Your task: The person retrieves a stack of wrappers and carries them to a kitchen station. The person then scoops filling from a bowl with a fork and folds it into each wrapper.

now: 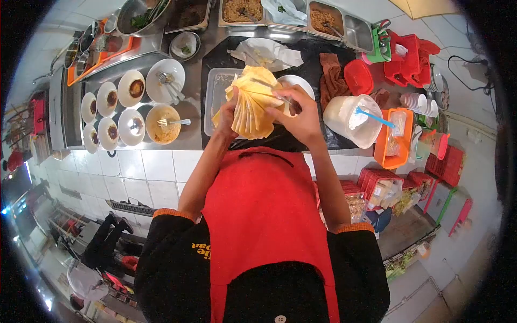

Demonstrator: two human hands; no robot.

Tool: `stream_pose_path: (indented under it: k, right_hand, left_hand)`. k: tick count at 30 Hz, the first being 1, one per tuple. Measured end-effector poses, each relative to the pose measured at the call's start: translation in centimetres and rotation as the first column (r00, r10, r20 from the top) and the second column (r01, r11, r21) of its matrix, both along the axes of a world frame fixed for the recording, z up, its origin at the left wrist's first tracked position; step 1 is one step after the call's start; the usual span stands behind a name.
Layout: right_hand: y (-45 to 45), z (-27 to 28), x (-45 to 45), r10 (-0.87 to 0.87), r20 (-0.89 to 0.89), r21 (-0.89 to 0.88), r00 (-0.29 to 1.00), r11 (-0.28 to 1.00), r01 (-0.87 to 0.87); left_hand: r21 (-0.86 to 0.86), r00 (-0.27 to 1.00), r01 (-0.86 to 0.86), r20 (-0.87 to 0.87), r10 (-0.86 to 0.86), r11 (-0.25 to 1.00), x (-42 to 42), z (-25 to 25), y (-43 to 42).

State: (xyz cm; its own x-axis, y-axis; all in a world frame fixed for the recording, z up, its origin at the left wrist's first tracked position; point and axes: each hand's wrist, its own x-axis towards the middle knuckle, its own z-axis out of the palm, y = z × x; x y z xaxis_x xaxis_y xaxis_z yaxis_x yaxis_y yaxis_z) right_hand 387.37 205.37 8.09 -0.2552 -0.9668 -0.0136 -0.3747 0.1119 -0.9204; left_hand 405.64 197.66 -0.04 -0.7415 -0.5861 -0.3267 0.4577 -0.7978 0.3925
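A fanned stack of thin yellow sheets, which look like wonton wrappers, is held up over the counter in front of my chest. My left hand is closed around the stack's left side. At its right edge, the thumb and fingers of my right hand pinch the sheets. Something thin and greyish shows by the right fingers, too small to name. Beneath the stack lies a clear plastic tub, partly covered by it. A white plate sits behind my right hand, mostly hidden.
Several white bowls with dark sauce stand at left, near a bowl with a fork. Crumpled white paper lies behind the stack. Metal trays of food line the back. At right are a white tub and an orange basket.
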Motion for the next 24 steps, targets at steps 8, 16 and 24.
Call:
stream_pose_path:
  k: [8,16,24]
  right_hand:
    - [0.3,-0.9,-0.3,0.032,0.006,-0.042,0.999,0.999,-0.031]
    - [3.4,2.7,3.1,0.173,0.184,0.104,0.967,0.975,-0.194]
    - [6.0,-9.6,-6.7,-0.073,-0.342,0.383,0.937,0.899,0.210]
  left_hand:
    - [0.058,0.998,0.021,0.062,-0.025,0.998,-0.2,0.9,0.3]
    - [0.241,0.982,-0.156,-0.064,0.176,0.958,1.0,-2.8,-0.5]
    - [0.226,0.898,-0.428,-0.004,0.440,0.875,6.8,-4.5,-1.3]
